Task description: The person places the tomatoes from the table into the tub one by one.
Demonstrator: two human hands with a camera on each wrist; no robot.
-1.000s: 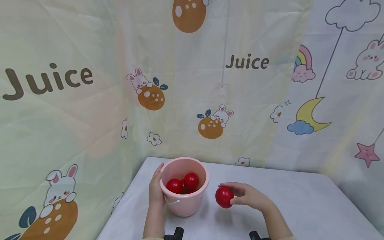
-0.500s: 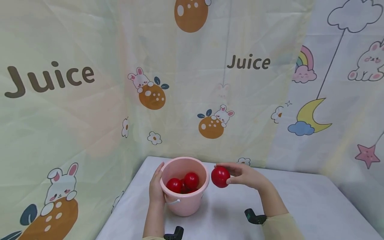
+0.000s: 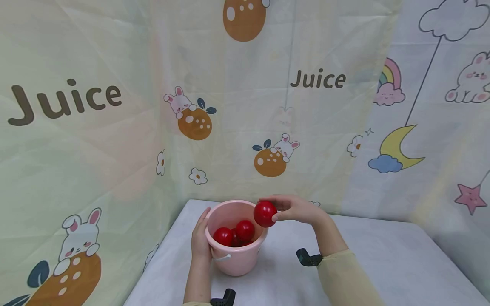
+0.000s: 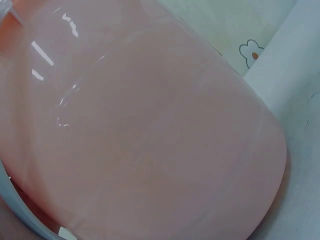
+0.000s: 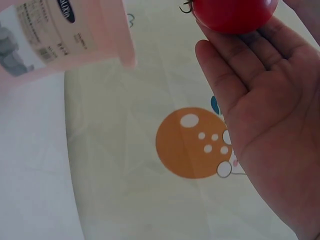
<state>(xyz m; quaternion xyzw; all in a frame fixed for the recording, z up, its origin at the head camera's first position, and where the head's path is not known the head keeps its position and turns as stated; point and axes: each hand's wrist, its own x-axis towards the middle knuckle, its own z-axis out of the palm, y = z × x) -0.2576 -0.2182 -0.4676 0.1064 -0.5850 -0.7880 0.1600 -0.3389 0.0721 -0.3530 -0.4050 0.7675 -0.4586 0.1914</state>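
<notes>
A red tomato (image 3: 265, 214) is pinched between the thumb and fingers of my right hand (image 3: 296, 209), over the right rim of a pink bucket (image 3: 237, 264). In the right wrist view a dark, curly stem shows on the tomato (image 5: 235, 14), and the bucket with its printed label is nearby at upper left. Several red tomatoes (image 3: 245, 230) lie inside the bucket. My left hand (image 3: 200, 240) rests along the bucket's left side, its fingers stretched up toward the rim. The bucket wall (image 4: 150, 125) fills most of the left wrist view.
The bucket stands upright on a white-covered table (image 3: 367, 255). Its pale handle (image 3: 223, 257) hangs at the front. Printed cloth walls (image 3: 229, 178) close in behind and at both sides. Small dark devices (image 3: 308, 258) are worn on both wrists.
My right hand has lifted the tomato and carried it leftward, from beside the bucket to above its right rim. The left hand and the bucket have stayed in place.
</notes>
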